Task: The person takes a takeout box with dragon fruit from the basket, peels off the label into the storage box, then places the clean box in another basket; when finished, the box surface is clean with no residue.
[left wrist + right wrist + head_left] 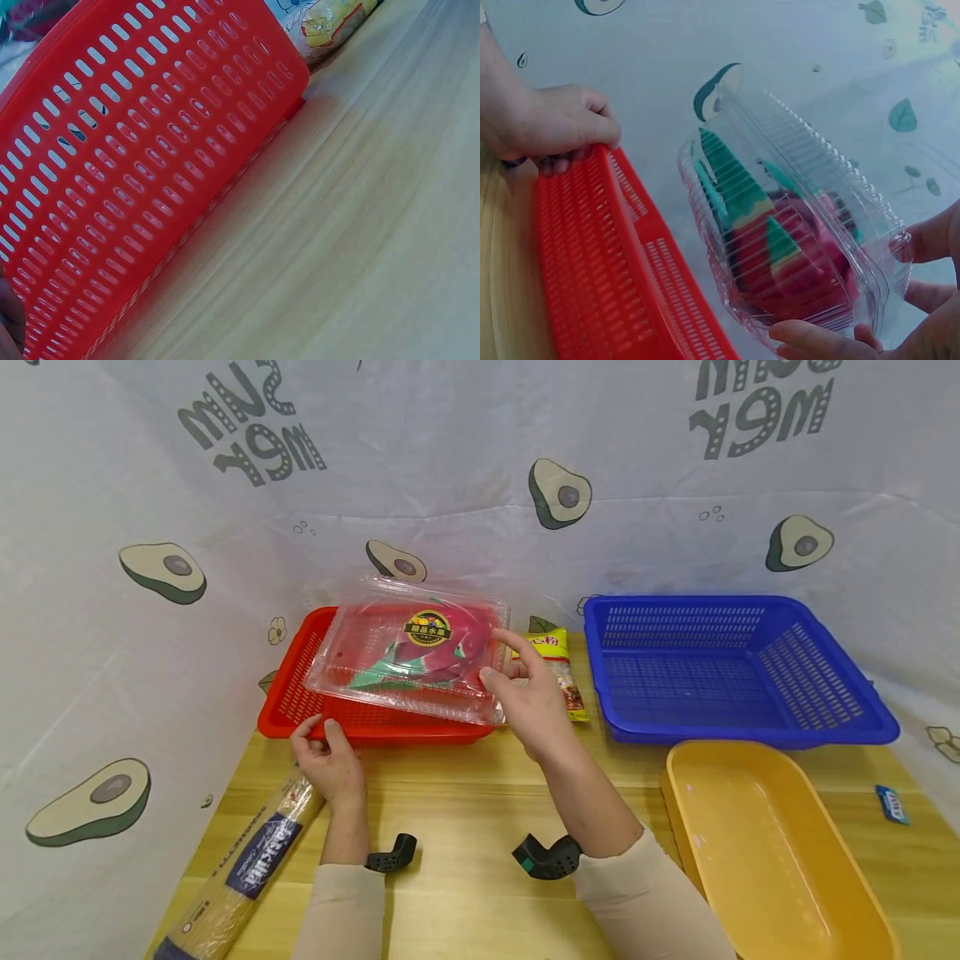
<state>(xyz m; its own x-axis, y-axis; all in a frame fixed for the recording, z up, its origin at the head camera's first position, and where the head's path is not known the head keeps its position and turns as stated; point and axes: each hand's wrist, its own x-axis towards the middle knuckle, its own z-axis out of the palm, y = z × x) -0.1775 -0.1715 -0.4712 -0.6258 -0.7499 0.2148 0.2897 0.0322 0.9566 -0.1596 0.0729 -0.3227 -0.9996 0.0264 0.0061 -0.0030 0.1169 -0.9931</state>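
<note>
My right hand (528, 693) grips the right end of a clear plastic clamshell box (341, 652). Inside the box lies a pink dragon fruit (802, 255) with green scales, and the lid bears a round black and gold label (427, 628). The box is tilted over the red basket (281, 710). With fingers curled over the rim, my left hand (330, 764) holds the basket's near left edge. In the right wrist view this hand (562, 124) pinches the same rim. The left wrist view shows mostly the basket's slotted side wall (150, 150).
A blue basket (690, 685) stands at the right, with a yellow tub (765, 843) in front. A yellow-topped bag (558, 664) is behind my right hand. Packaged spaghetti (247, 868) lies at the left. A small blue packet (892, 805) is at the far right.
</note>
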